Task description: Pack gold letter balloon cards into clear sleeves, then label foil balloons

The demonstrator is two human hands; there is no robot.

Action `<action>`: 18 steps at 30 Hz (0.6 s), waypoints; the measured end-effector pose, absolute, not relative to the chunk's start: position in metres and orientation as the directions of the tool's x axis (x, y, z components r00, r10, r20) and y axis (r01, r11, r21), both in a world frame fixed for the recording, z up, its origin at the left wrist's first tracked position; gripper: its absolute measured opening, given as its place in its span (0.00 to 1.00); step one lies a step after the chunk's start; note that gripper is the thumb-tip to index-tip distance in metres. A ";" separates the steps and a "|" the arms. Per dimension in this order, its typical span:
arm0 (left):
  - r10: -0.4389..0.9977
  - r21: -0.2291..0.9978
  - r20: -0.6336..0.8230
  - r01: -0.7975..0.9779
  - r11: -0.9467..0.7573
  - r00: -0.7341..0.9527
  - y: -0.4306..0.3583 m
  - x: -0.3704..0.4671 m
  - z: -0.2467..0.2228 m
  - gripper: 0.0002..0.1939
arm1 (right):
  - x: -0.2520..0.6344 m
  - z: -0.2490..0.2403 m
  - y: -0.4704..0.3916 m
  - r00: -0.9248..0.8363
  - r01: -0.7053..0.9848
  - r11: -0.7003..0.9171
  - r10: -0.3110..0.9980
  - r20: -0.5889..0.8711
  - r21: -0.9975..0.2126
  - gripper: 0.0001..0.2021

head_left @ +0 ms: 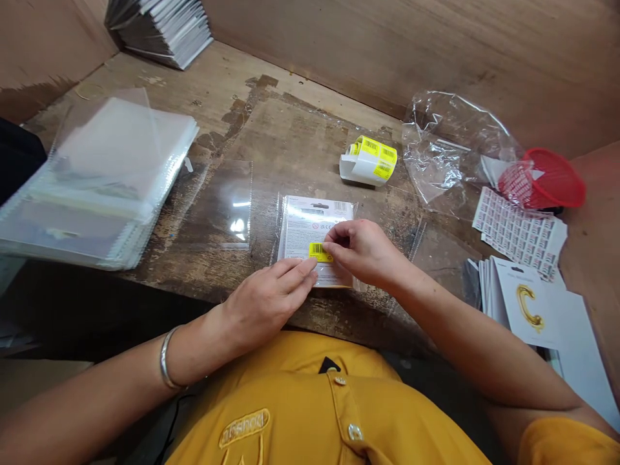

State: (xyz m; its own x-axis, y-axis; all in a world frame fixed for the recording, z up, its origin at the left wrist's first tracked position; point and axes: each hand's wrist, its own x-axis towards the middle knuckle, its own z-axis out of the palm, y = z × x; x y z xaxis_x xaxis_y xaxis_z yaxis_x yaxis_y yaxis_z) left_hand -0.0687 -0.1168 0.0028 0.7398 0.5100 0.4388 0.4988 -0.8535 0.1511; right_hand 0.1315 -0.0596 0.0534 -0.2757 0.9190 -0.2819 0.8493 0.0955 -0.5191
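Note:
A flat packet in a clear sleeve (pixel 303 223) lies on the wooden table in front of me, its printed side up with a hanging slot at the top. On its lower part is a yellow barcode sticker (pixel 317 252). The thumb and forefinger of my right hand (pixel 365 252) pinch that sticker's right edge. My left hand (pixel 271 294) rests on the packet's lower left corner, fingers stretched out flat beside the sticker. Beyond the packet stands a roll of yellow barcode stickers (pixel 371 160) on white backing.
Clear plastic sleeves (pixel 121 168) are piled at left, with a single sleeve (pixel 217 206) beside them. White cards (pixel 165 29) stand at the back. At right are a crumpled plastic bag (pixel 450 148), a red basket (pixel 557 177), sticker sheets (pixel 520 229) and balloon cards (pixel 527 303).

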 end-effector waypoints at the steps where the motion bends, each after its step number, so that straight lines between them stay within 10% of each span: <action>1: 0.510 0.141 0.424 0.502 -0.853 0.748 -0.117 -0.068 0.004 0.15 | 0.131 0.052 -0.060 -0.265 0.859 0.092 0.921 -0.284 -0.503 0.07; 7: 0.534 0.128 0.320 0.523 -0.843 0.783 -0.117 -0.065 0.008 0.14 | 0.129 0.045 -0.066 -0.285 0.903 0.186 0.934 -0.216 -0.387 0.06; 12: 0.523 0.080 0.316 0.527 -0.846 0.791 -0.115 -0.062 0.003 0.13 | 0.135 0.036 -0.077 -0.259 0.942 0.293 0.944 0.202 -0.162 0.17; 18: 0.610 0.082 0.365 0.628 -0.774 0.703 -0.119 -0.060 0.001 0.19 | 0.154 0.010 -0.087 -0.188 0.894 0.256 0.959 0.211 -0.369 0.18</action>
State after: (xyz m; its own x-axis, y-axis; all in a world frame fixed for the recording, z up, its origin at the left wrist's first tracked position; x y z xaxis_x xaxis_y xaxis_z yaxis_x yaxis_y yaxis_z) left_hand -0.0605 -0.1186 0.0012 0.7031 0.6101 0.3653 0.6284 -0.7735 0.0823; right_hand 0.1537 -0.0871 0.0101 -0.1879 0.9593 0.2109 0.8936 0.2561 -0.3687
